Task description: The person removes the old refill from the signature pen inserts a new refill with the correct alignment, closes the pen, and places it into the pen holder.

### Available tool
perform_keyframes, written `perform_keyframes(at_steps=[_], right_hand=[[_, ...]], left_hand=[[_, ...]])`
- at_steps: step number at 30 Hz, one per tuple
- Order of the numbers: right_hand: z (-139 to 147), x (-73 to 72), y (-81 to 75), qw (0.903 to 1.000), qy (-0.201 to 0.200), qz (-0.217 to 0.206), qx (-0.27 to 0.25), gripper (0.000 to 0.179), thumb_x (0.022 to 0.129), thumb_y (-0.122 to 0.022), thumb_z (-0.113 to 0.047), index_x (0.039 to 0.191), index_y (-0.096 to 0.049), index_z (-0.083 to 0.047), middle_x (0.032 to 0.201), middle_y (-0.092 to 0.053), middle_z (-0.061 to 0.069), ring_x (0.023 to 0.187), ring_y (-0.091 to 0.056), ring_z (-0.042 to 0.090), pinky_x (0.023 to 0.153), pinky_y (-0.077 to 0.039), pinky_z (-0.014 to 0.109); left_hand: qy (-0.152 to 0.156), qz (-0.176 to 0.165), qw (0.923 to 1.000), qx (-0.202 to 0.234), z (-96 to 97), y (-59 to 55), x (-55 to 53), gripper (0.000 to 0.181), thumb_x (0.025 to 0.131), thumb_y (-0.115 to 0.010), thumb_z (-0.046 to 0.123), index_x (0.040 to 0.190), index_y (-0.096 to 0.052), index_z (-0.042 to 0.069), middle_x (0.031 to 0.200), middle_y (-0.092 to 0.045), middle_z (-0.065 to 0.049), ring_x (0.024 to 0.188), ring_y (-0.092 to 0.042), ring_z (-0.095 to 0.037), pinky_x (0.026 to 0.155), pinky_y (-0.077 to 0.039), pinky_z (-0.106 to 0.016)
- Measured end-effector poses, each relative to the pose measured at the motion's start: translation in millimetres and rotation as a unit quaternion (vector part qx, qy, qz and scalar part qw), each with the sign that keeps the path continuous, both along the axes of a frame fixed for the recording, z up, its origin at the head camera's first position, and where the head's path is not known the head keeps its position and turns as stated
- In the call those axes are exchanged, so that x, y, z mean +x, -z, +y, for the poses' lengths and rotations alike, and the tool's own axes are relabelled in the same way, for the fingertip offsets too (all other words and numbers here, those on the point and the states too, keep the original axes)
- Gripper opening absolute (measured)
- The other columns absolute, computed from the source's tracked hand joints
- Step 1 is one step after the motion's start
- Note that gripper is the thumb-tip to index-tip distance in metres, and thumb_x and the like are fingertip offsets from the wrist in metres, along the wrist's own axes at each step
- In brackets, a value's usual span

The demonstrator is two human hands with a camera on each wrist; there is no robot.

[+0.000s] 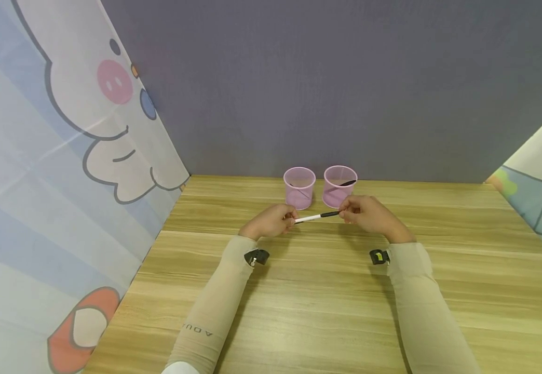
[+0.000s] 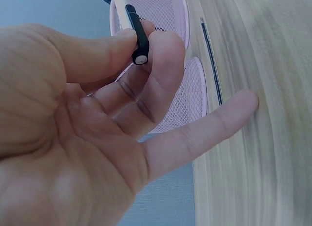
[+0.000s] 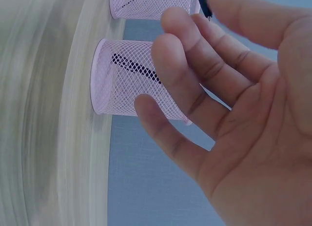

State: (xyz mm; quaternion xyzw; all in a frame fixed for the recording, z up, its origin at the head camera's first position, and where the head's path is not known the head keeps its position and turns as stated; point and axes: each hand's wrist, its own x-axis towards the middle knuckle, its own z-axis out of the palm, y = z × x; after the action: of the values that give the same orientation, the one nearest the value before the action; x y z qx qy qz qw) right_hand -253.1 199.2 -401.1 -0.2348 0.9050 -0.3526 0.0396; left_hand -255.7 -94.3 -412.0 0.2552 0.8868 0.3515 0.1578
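Note:
A white and black pen (image 1: 310, 218) is held level between both hands, above the table and in front of two pink mesh cups. My left hand (image 1: 273, 221) pinches its black clip end between thumb and fingers, the little finger stretched out in the left wrist view. At the other end, my right hand (image 1: 366, 213) pinches the black grip near the metal point (image 3: 209, 18). A thin dark rod like a pen refill (image 2: 211, 62) lies on the table by the left hand. The left cup (image 1: 299, 198) holds a thin dark stick; the right cup (image 1: 335, 195) holds a black pen-like thing.
The wood-grain table (image 1: 299, 311) meets a grey wall (image 1: 327, 93) just behind the cups. Cartoon-printed cloth (image 1: 65, 182) hangs along the left side, with more at the right edge. Each wrist wears a small black camera mount.

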Motion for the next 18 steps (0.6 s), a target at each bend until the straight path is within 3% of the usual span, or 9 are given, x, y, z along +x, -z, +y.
perform_keyframes(at_steps=[11, 18], right_hand=[[-0.2, -0.9, 1.3, 0.9998, -0.015, -0.008, -0.007, 0.004, 0.098, -0.064, -0.004, 0.100, -0.066, 0.000, 0.085, -0.071, 0.007, 0.078, -0.064, 0.017, 0.068, -0.051, 0.028], [0.0, -1.3, 2.1, 0.9998, -0.018, -0.013, -0.003, 0.008, 0.101, -0.060, -0.005, 0.100, -0.065, 0.001, 0.085, -0.070, 0.007, 0.080, -0.064, 0.017, 0.070, -0.053, 0.030]], left_hand=[[0.000, 0.005, 0.9999, -0.011, 0.2, 0.0, 0.5, 0.016, 0.104, -0.053, 0.003, 0.110, -0.066, -0.004, 0.088, -0.064, -0.014, 0.067, -0.057, -0.012, 0.059, -0.048, -0.018], [0.001, 0.003, 1.0000, -0.004, 0.1, 0.2, 0.6, 0.016, 0.104, -0.053, 0.003, 0.110, -0.065, -0.005, 0.089, -0.065, -0.016, 0.066, -0.056, -0.012, 0.057, -0.047, -0.018]])
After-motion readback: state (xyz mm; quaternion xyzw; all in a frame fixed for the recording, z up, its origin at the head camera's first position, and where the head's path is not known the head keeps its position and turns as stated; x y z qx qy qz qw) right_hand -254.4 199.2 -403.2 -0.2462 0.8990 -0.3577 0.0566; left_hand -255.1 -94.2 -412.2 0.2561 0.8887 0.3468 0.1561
